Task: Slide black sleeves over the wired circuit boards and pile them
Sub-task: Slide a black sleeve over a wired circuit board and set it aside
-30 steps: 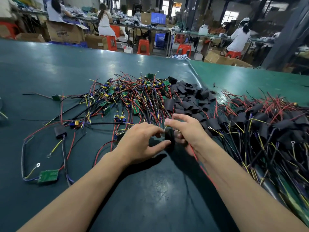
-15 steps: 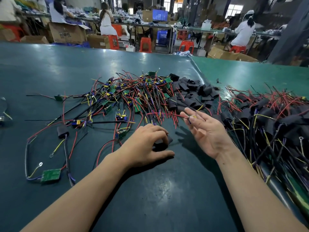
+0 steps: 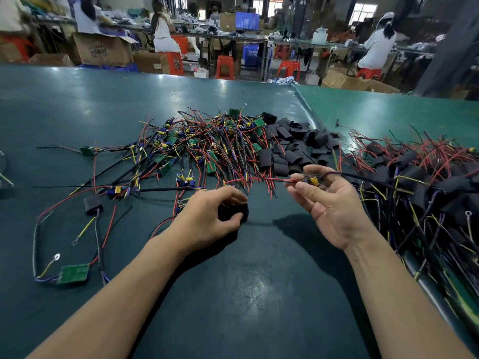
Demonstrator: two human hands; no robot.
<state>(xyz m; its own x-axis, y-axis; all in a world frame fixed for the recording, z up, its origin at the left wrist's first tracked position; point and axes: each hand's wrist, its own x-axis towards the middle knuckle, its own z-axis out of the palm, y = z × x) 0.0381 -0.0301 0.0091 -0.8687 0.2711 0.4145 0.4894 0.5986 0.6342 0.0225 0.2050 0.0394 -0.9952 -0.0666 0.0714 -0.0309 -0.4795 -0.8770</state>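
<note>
2 hands point(image 3: 210, 218), 3 heaps: bare wired boards point(image 3: 207, 149), loose black sleeves point(image 3: 293, 149), sleeved boards point(image 3: 427, 182), approx. 5 orange stools point(image 3: 225, 66)

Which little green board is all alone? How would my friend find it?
Start at the big tangle of wired boards mid-table, then look down toward the near left of the green table. The lone green board lies flat there, apart from the pile, with no black sleeve.

Sleeve point(image 3: 234, 211) largely hidden under left hand point(image 3: 207, 220) fingers; board point(image 3: 312, 180) in right hand point(image 3: 329, 203) too small to read; sleeved pile point(image 3: 425, 193) cut off at right edge; background workers point(image 3: 375, 45) blurred.
</note>
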